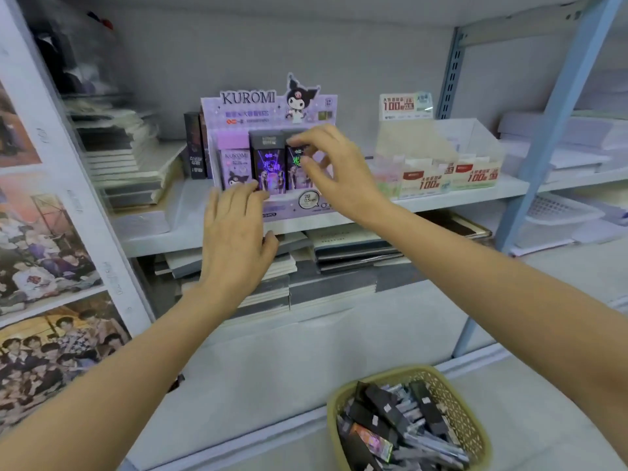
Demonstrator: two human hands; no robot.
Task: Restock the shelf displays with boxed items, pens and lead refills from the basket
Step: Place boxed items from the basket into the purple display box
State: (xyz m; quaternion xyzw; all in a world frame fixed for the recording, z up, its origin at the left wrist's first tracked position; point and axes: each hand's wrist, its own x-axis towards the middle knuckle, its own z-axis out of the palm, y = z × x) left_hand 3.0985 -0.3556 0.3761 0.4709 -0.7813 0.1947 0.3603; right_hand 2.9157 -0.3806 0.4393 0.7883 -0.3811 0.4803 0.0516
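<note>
The right grip [334, 171] pinches the top of a dark refill box [295, 166], which stands in the rightmost slot of the purple Kuromi display [244, 107] on the shelf [475, 195]. Another dark box and a lilac one stand upright just to its left. The left grip [234, 239] is open, its straight fingers resting on the display's front lip. Well below the right grip, a tan basket [343, 396] holds jumbled dark boxes [387, 413].

Hands [234, 232] [334, 171] on dark box [294, 176], Kuromi display [248, 108]
</note>
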